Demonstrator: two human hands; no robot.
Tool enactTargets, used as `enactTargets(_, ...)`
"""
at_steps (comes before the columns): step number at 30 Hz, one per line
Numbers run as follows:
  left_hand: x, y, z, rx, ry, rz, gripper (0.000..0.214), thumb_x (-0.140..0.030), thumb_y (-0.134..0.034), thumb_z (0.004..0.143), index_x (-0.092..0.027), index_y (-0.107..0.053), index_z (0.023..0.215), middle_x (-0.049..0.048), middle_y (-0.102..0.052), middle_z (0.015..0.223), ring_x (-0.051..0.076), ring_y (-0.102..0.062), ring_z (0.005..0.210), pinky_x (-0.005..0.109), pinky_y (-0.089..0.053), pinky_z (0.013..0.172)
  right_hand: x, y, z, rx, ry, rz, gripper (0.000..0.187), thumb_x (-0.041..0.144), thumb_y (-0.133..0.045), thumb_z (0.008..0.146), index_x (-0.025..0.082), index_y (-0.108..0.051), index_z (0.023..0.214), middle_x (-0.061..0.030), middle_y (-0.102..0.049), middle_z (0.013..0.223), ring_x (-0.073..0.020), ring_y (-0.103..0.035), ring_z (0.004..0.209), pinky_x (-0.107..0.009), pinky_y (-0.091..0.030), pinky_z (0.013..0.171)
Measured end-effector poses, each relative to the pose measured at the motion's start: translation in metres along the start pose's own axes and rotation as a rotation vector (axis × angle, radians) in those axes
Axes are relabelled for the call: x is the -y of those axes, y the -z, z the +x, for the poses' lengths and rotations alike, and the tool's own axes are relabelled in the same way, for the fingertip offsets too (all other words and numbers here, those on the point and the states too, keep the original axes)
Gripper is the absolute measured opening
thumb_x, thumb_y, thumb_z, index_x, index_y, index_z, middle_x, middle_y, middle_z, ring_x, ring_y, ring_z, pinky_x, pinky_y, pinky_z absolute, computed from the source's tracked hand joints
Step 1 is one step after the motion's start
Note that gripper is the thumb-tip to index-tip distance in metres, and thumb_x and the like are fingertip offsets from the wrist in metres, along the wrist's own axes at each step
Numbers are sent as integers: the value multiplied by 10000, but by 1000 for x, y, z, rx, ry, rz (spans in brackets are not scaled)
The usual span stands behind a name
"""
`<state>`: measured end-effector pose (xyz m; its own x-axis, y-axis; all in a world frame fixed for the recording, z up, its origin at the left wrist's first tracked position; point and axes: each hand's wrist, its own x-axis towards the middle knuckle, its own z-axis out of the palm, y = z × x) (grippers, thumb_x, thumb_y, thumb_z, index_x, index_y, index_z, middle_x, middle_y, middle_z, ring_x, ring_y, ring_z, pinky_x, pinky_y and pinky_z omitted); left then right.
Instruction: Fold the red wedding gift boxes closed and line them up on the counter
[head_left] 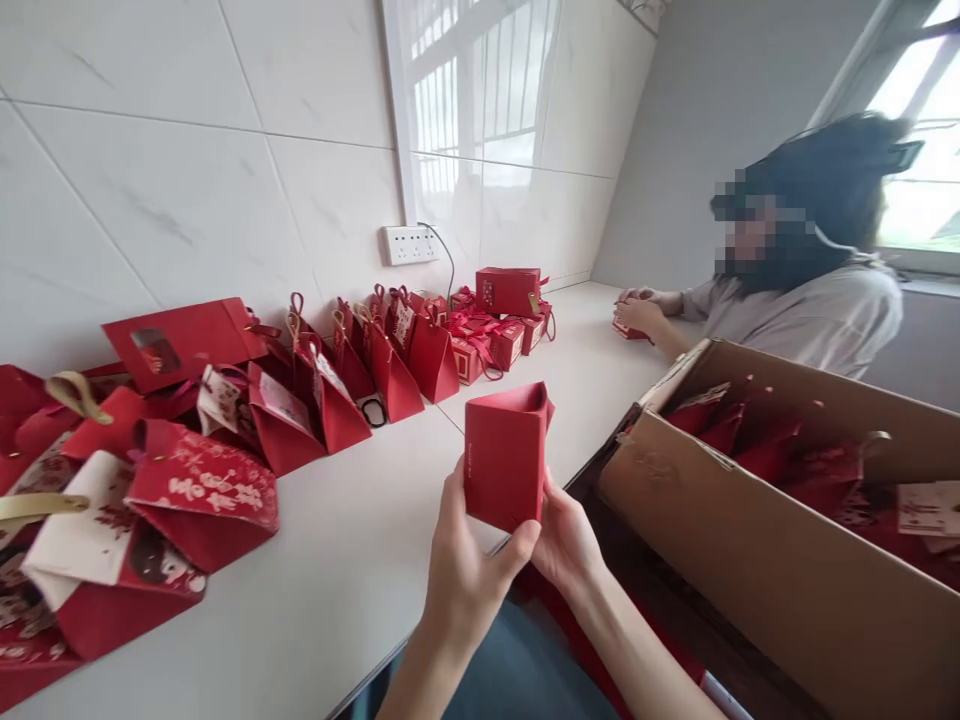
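A small red gift box (501,462) of folded card is held up over the table's front edge, its top end showing an open fold. My left hand (469,560) grips it from the left and below, with the thumb across the lower front. My right hand (568,535) holds it from behind on the right; its fingertips are partly hidden by the box. To the left, red triangular gift boxes (394,375) with loop handles stand in a row on the white table (337,560).
An open cardboard carton (739,530) with red boxes inside stands at right. Printed gift boxes (217,490) crowd the left. Ribboned boxes (506,345) are stacked near the wall under a power socket (411,245). Across the table, another person (810,290) holds a red item.
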<state>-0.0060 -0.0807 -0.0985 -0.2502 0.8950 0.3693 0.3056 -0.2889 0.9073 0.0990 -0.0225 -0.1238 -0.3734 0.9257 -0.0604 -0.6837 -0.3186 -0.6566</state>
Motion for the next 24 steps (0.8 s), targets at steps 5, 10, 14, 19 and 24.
enactTargets(5, -12, -31, 1, -111, -271, 168, 828, -336, -692, 737, -189, -280, 1439, 164, -524, 1275, 289, -574, 1144, 404, -545, 901, 14, 4, -11, -44, 26, -7, 251, 416, -621, 808, 227, -690, 959, -24, -738, 971, -197, -675, 1016, -341, -550, 951)
enactTargets(10, -18, -46, -1, -131, -389, 177, 846, -312, -704, 672, -179, -324, 1417, 155, -563, 1226, 303, -605, 1080, 402, -568, 850, 30, 7, -24, -74, 66, -74, 311, 499, -547, 847, 226, -686, 905, -42, -732, 994, -215, -655, 1068, -370, -540, 963)
enactTargets(14, -14, -45, 5, -50, -376, -44, 710, -318, -599, 746, -224, -359, 1407, 105, -605, 1202, 276, -640, 1030, 312, -593, 752, 52, 23, -44, -22, 72, -95, 361, 522, -583, 818, 243, -670, 1029, -40, -719, 1079, -236, -680, 1007, -429, -544, 926)
enactTargets(19, -11, -63, 24, 372, -385, -306, 623, -574, -425, 892, -208, -412, 1396, 140, -611, 1219, 305, -651, 1021, 359, -595, 773, 102, 55, -92, -150, 290, -257, 373, 490, -758, 656, 244, -687, 928, -71, -739, 978, -284, -710, 886, -473, -566, 823)
enactTargets(24, -21, -117, 43, 679, -496, -79, 697, -698, -364, 861, -202, -530, 1321, 160, -584, 1281, 350, -535, 1207, 511, -469, 1005, 182, 77, -136, -614, 593, -483, 360, 453, -812, 563, 245, -706, 838, -86, -748, 834, -280, -716, 740, -422, -590, 709)
